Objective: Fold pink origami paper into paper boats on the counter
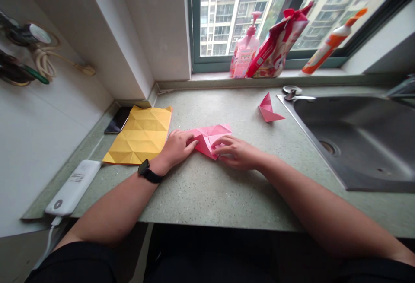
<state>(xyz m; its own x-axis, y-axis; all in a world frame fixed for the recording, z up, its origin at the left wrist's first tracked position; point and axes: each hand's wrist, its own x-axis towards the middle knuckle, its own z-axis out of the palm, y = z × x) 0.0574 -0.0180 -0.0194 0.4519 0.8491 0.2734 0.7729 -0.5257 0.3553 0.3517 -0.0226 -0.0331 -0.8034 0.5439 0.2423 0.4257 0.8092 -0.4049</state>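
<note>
Apparently mid-fold, the left hand point(177, 148) pinches the pink paper point(209, 131) at its nine o'clock, the right hand point(238, 152) at four, and creasing would call for aligned edges.

No text legible; print on white power bank point(76, 186), pink pump bottle point(244, 56), red bag point(279, 43) too small.
</note>
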